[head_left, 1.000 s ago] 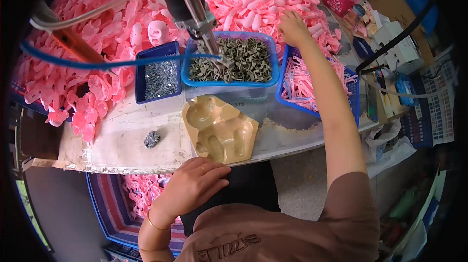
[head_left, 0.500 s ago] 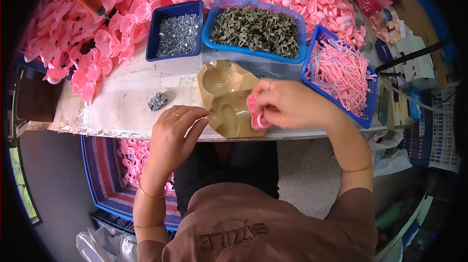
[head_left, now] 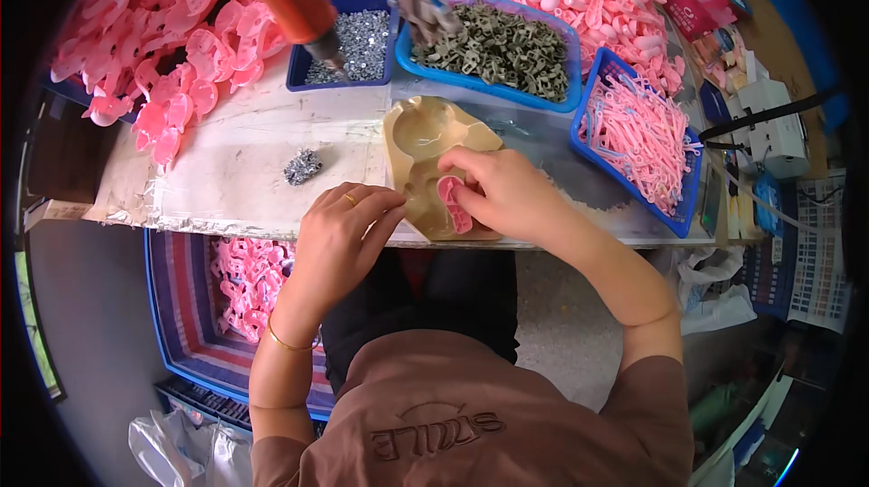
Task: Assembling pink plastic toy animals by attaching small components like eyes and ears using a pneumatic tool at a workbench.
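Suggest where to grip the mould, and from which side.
Probably take the mould by its far-left rim, from the far left: that's bare, and the hollow inside may leave a lip to pinch. The left hand is at its left edge; right hand and pink part crowd the near half.

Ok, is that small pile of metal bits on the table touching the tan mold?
Apart. The head view shows bare tabletop between the pile of metal bits and the tan mold.

Right hand [head_left: 501, 193] pinches; left hand [head_left: 344, 233] curls loosely.
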Motion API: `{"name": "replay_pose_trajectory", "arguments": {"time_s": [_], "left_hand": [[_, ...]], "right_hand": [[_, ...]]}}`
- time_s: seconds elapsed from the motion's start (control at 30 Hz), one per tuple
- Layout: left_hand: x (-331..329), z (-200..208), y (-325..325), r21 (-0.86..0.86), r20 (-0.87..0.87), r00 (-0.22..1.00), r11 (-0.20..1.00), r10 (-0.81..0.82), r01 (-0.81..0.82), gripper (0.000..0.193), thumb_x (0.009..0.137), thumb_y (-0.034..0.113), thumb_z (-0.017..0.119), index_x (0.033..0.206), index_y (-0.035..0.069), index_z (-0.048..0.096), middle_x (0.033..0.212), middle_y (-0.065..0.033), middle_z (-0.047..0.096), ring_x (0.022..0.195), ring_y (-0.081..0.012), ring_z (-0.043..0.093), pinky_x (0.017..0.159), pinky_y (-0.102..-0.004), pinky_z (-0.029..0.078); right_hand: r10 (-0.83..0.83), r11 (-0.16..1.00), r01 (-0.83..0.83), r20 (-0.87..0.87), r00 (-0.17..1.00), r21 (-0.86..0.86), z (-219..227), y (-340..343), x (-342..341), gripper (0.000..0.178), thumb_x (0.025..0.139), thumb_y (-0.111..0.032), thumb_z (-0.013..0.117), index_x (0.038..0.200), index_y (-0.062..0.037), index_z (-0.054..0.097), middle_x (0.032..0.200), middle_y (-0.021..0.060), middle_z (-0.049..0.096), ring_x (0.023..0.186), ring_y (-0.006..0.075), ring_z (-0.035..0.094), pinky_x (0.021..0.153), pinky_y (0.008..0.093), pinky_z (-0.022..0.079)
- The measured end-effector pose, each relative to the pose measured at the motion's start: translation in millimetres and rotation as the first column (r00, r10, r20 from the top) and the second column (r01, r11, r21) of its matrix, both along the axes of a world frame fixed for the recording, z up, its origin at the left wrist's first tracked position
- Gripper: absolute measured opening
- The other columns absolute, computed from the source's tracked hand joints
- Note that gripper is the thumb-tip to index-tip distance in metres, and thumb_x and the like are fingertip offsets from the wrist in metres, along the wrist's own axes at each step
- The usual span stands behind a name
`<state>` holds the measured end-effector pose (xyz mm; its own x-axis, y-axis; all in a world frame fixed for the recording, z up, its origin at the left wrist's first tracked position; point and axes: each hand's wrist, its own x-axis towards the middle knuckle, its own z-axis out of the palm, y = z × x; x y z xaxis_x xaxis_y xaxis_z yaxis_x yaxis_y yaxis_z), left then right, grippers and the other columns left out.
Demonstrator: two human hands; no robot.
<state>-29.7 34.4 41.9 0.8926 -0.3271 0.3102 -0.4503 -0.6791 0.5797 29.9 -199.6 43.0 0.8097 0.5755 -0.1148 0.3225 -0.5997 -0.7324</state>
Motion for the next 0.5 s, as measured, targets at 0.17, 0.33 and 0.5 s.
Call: {"name": "replay_pose_trajectory", "arguments": {"time_s": [0.17, 0.33, 0.5], "left_hand": [[4, -8, 22, -0.019, -0.014, 0.997, 0.996, 0.082, -0.083, 0.009, 0.089, 0.013, 0.068, 0.093, 0.005, 0.070, 0.090, -0.0101, 0.071, 0.084, -0.0310, 0.066, 0.076, -0.0401, 0.052], [11, -19, 64, -0.043, 0.036, 0.958, 0.958, 0.286, -0.285, 0.010, 0.089, 0.013, 0.069, 0.093, 0.004, 0.071, 0.090, -0.0119, 0.071, 0.086, -0.0322, 0.067, 0.077, -0.0402, 0.052], [49, -36, 93, 0.016, 0.155, 0.899, 0.909, 0.409, -0.416, 0.014, 0.091, 0.016, 0.066, 0.098, 0.004, 0.069, 0.103, -0.0110, 0.071, 0.096, -0.0336, 0.064, 0.084, -0.0419, 0.051]], "right_hand": [[-0.063, 0.985, 0.086, 0.152, 0.986, -0.151, -14, 11, -1, 0.023, 0.088, -0.017, 0.065, 0.109, -0.0063, 0.065, 0.078, 0.0169, 0.068, 0.073, 0.0364, 0.067, 0.065, 0.0431, 0.050], [0.000, 0.974, 0.059, 0.261, 0.965, -0.218, 13, -12, -5, 0.022, 0.087, -0.017, 0.067, 0.107, -0.0069, 0.066, 0.093, 0.0165, 0.067, 0.079, 0.0354, 0.066, 0.071, 0.0416, 0.052], [0.135, 0.981, -0.080, 0.326, 0.936, -0.178, 7, -12, -18, 0.029, 0.083, -0.014, 0.072, 0.111, -0.0058, 0.067, 0.120, 0.0133, 0.057, 0.111, 0.0330, 0.055, 0.092, 0.0419, 0.048]]}}
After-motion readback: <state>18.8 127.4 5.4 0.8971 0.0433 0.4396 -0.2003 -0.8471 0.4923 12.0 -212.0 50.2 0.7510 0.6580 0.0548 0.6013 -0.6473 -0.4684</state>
